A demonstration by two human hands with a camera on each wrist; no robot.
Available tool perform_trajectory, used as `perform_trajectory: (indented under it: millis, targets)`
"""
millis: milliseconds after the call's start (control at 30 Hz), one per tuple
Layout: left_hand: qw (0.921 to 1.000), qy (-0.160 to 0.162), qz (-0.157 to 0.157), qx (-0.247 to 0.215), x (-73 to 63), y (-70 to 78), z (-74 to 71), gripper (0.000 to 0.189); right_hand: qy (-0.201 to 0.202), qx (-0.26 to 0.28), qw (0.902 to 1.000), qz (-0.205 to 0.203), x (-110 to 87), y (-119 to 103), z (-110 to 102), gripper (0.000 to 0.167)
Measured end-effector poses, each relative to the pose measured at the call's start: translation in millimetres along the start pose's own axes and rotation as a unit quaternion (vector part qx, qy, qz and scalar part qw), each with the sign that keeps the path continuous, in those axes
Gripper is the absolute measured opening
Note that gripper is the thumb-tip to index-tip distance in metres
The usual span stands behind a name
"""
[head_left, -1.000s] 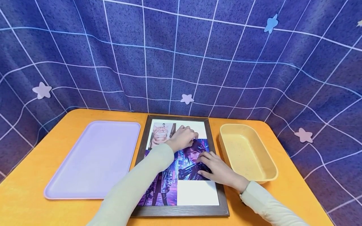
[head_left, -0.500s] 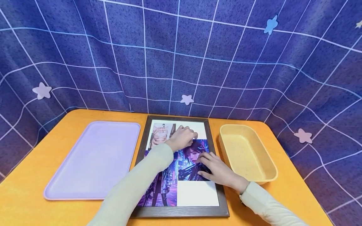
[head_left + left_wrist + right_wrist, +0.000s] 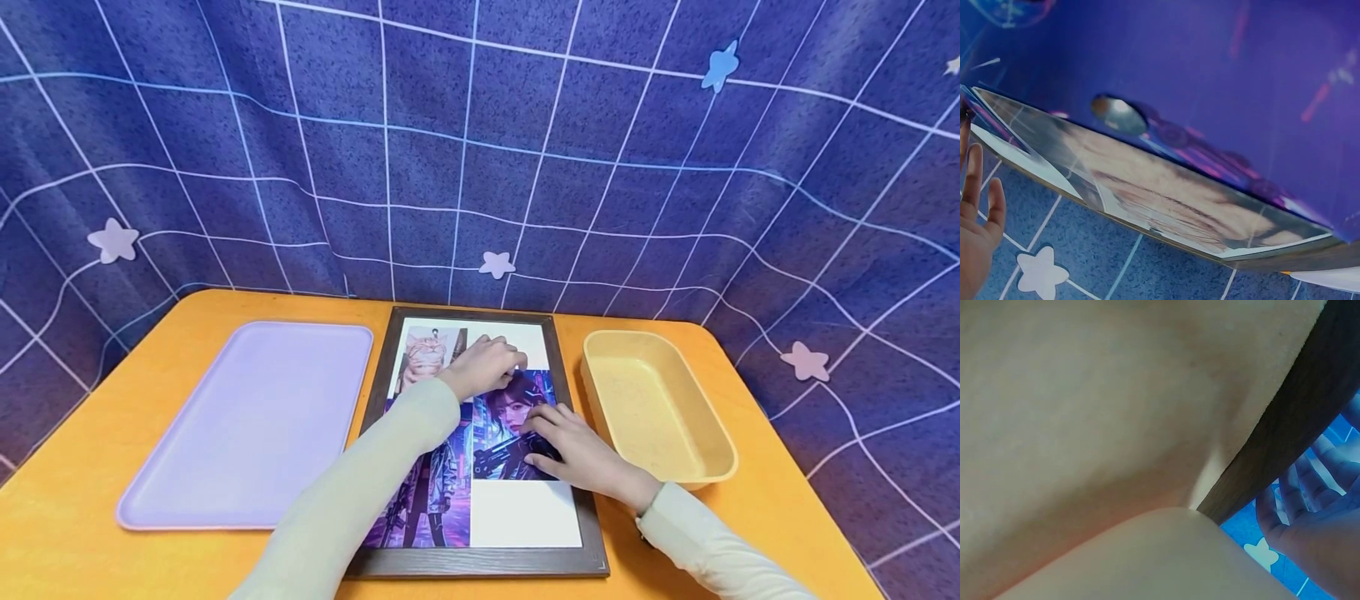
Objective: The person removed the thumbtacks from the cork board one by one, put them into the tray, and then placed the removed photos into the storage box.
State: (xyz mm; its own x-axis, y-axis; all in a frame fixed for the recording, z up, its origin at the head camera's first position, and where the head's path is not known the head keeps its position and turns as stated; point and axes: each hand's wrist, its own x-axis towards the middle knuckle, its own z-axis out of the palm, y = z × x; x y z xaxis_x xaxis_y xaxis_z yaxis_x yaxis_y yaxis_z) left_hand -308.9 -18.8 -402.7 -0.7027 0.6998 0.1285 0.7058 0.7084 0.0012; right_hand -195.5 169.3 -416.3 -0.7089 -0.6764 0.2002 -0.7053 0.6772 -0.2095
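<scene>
A dark wooden picture frame (image 3: 480, 562) lies on the table with a white backing in it. An illustrated print of a dark-haired figure with a gun (image 3: 504, 458) lies on its right half. My left hand (image 3: 486, 367), arm reaching across the frame, has its bent fingers at the top edge of this print. Over the print's right side rests my right hand (image 3: 573, 450), fingers spread and relaxed. A second neon-city print (image 3: 442, 508) lies at lower left, partly under the left sleeve. Behind it is a cat picture (image 3: 424, 354), partly hidden by the left hand.
A flat lilac tray (image 3: 258, 417) lies left of the frame on the orange table (image 3: 67, 508). To the right stands a deep yellow bin (image 3: 648, 400). A blue curtain (image 3: 427, 125) with white grid lines and stars hangs behind the table.
</scene>
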Motion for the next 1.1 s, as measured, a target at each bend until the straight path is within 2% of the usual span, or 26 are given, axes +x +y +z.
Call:
perform_trajectory:
  millis: [433,733,1100]
  targets:
    - [0.9993,-0.024,0.013,0.026,3.6,1.4,-0.8,0.025,-0.001,0.004,1.0000,-0.002,0.2,0.3,0.1,0.033]
    - [0.9981,-0.014,0.030,0.053,1.0,3.8,-3.9,0.025,0.004,-0.001,1.0000,-0.006,0.5,2.0,0.0,0.033]
    - [0.9979,-0.012,0.026,0.059,0.4,3.1,-0.3,0.026,-0.004,-0.001,1.0000,0.002,-0.7,0.3,-0.9,0.034]
